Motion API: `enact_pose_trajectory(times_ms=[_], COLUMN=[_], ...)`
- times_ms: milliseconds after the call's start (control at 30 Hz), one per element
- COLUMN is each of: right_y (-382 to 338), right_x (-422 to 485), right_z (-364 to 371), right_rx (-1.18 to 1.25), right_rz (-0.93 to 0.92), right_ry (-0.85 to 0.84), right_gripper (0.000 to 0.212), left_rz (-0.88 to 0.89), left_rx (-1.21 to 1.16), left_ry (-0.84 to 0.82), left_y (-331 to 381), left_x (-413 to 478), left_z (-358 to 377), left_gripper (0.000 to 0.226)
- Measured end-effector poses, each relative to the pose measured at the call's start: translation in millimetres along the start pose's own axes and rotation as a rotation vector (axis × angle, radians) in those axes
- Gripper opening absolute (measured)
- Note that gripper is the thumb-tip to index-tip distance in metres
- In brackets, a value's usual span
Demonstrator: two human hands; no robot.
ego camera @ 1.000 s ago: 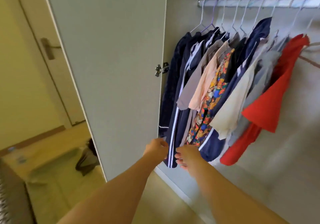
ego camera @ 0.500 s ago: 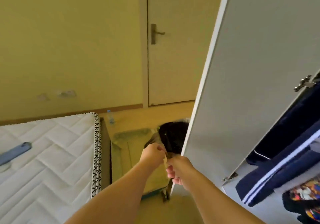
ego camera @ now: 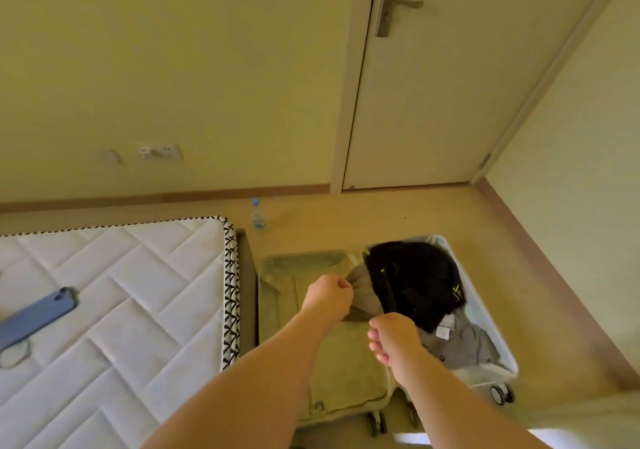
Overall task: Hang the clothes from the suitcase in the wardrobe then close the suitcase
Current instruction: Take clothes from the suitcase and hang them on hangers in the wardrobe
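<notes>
Open suitcase point(ego camera: 506, 367) on the floor. Left hand point(ego camera: 327, 294) and right hand point(ego camera: 393, 336) hover above it, both clenched, grasping nothing visible. Just beyond the fingers lie a black garment point(ego camera: 415, 282) and a grey garment point(ego camera: 464, 343) — probably soft, light and limp, best pinched at the collar or shoulders.
</notes>
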State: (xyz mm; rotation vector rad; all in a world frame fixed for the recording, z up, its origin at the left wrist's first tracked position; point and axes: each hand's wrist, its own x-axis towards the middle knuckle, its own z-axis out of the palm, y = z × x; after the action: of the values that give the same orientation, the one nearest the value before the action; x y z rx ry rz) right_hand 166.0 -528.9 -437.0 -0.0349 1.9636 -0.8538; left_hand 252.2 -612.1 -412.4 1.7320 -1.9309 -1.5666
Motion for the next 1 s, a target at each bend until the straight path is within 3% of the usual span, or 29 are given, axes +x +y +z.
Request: enact_pose_trajectory(times_ms=[200, 400, 667, 767, 1000], right_y=[0, 42, 118, 145, 189], right_x=[74, 205, 384, 447, 512], right_z=[10, 18, 37, 45, 44], right_rx=[-0.031, -0.041, -0.043, -0.035, -0.112], right_rz=[0.021, 0.040, 0.040, -0.012, 0.000], right_ry=[0.060, 0.122, 0.185, 0.234, 0.350], right_gripper=[0.019, 0.018, 0.028, 0.021, 0.019], left_rz=[-0.048, -0.054, -0.071, -0.118, -0.269], left_rx=[0.100, 0.141, 0.035, -0.062, -0.134], left_ry=[-0.086, -0.171, -0.165, -0.139, -0.174], left_y=[-30, -85, -176, -211, -272], left_x=[79, 190, 321, 364, 419], left_z=[11, 79, 180, 218, 288], left_gripper=[0.024, 0.016, 0.018, 0.021, 0.017])
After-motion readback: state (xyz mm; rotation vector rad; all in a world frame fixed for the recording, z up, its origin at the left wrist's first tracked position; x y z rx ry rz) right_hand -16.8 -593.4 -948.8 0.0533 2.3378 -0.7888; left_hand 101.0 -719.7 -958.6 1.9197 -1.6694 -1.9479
